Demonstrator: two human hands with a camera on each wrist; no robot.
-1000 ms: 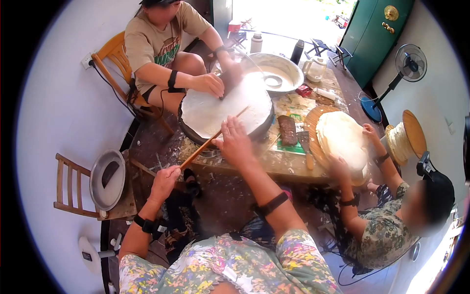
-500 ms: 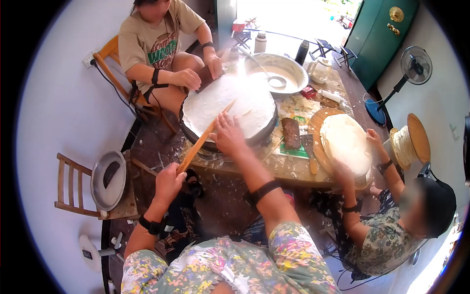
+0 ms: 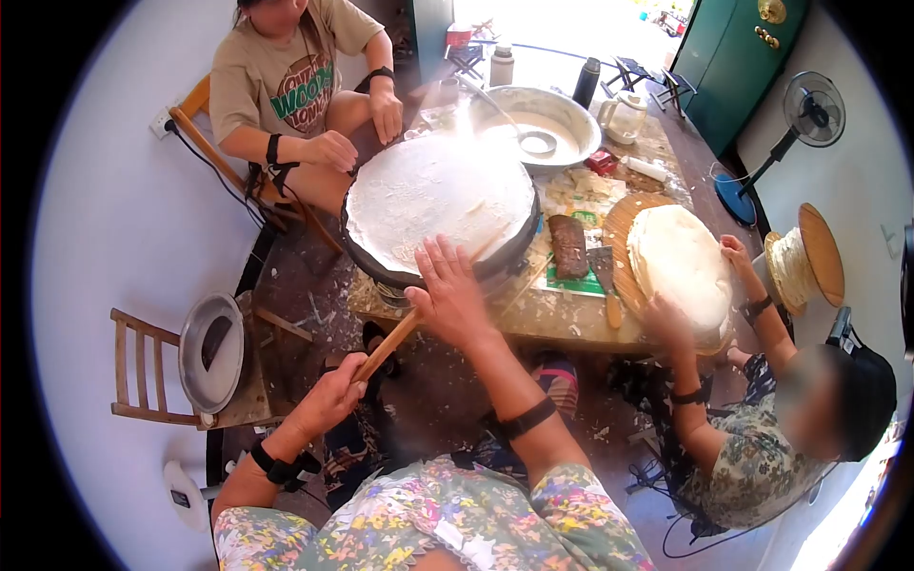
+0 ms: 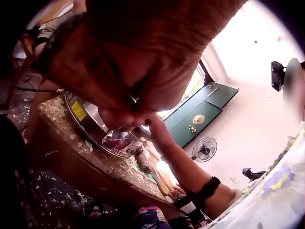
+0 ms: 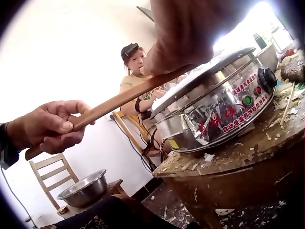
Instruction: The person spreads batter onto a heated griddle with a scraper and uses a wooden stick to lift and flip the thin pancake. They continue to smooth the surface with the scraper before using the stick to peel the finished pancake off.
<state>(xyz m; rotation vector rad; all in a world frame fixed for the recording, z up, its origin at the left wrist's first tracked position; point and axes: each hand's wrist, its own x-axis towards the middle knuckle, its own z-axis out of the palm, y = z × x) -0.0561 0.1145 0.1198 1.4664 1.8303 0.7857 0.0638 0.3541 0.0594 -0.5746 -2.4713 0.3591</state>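
Note:
A round electric griddle on the low table carries a thin white sheet of dough. My left hand grips the near end of a long wooden stick, which slants up towards the griddle's near rim. My right hand lies flat with spread fingers on the near edge of the sheet, over the stick's far end. In the right wrist view, the left hand holds the stick beside the griddle. In the left wrist view, the left hand fills the frame above the griddle.
A person in a tan T-shirt sits across the griddle. A metal basin stands behind it. At right another person handles a stack of round sheets on a wooden board. A chair with a metal bowl stands left.
My left hand has pulled the stick back and down towards me, off the middle of the sheet. The person opposite has lifted both hands away from the griddle.

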